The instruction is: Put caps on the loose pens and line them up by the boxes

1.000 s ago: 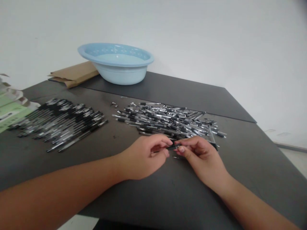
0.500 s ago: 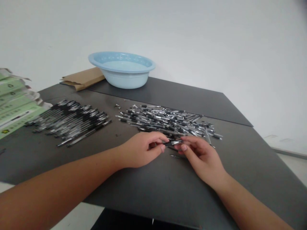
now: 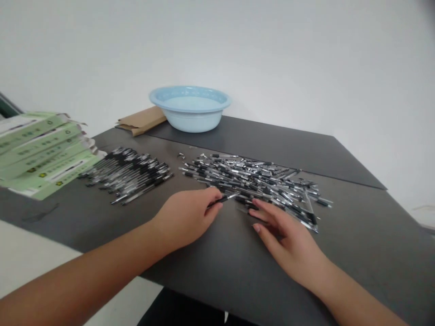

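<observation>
A black pen (image 3: 228, 197) with a silvery tip is pinched between the thumb and fingers of my left hand (image 3: 190, 213), its tip pointing right. My right hand (image 3: 287, 240) is open, thumb apart from the fingers, at the near edge of a loose pile of pens and pen parts (image 3: 258, 174). Its fingertips come close to a dark pen there; whether they touch it I cannot tell. Left of the pile, a neater group of pens (image 3: 132, 172) lies roughly side by side.
Light green printed boxes (image 3: 47, 158) are stacked at the left. Against the wall stand a pale blue basin (image 3: 193, 118) and a flat brown cardboard piece (image 3: 142, 120). A few tiny parts lie behind the pile on the dark table (image 3: 217, 276).
My right hand has let go of the pen both hands were at and opened. My left hand keeps the pen, slightly further left. The view has shifted left.
</observation>
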Demonstrator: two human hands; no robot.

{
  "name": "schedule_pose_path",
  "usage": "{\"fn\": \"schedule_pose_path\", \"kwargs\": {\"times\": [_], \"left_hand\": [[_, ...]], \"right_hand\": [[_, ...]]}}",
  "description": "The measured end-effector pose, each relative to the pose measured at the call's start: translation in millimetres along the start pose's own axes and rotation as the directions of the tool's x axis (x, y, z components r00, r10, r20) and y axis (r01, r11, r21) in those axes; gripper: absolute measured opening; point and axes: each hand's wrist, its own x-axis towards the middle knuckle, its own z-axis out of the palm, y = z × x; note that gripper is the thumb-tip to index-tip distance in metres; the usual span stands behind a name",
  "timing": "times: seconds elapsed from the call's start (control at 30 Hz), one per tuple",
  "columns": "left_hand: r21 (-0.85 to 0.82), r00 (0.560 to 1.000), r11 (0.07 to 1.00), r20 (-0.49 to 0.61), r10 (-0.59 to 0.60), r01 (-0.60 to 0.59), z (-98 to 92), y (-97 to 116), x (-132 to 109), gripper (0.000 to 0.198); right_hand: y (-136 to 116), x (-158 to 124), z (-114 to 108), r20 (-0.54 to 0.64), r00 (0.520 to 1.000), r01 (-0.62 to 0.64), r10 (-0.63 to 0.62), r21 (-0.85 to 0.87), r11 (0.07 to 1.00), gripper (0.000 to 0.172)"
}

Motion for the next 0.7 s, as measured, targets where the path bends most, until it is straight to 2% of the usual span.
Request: {"fn": "schedule_pose_path", "kwargs": {"times": [0.13,0.23,0.33,0.5,0.6,0.7], "left_hand": [[0.242,0.978,0.948,-0.067,-0.196,0.206,-10.4,-31,-36,0.032],[0.346,0.962,0.898,-0.138,-0.236,0.271,-15.4,-63,-51,0.037],[0.443,0.957,0.85,-0.186,-0.222,0.283,-18.2,-88,-52,0.035],[0.474,0.926,0.801,-0.27,-0.263,0.365,-19.4,-108,-46,0.039],[0.468,0.907,0.787,-0.32,-0.274,0.403,-17.5,-122,-45,0.055],[0.437,0.924,0.817,-0.241,-0.297,0.376,-13.4,-142,-45,0.073]], "right_hand": [[3,-3,0,-0.012,1.0,-0.005,0.005,-0.021,1.0,0.063],[3,-4,0,-0.006,1.0,-0.008,0.008,-0.033,0.999,0.065],[1,-5,1,-0.026,0.999,0.019,-0.021,-0.045,0.999,0.062],[1,-7,3,-0.04,0.997,0.065,-0.067,-0.062,0.996,0.059],[2,-6,2,-0.041,0.996,0.079,-0.082,-0.079,0.994,0.059],[3,-5,3,-0.04,0.995,0.09,-0.095,-0.098,0.991,0.059]]}}
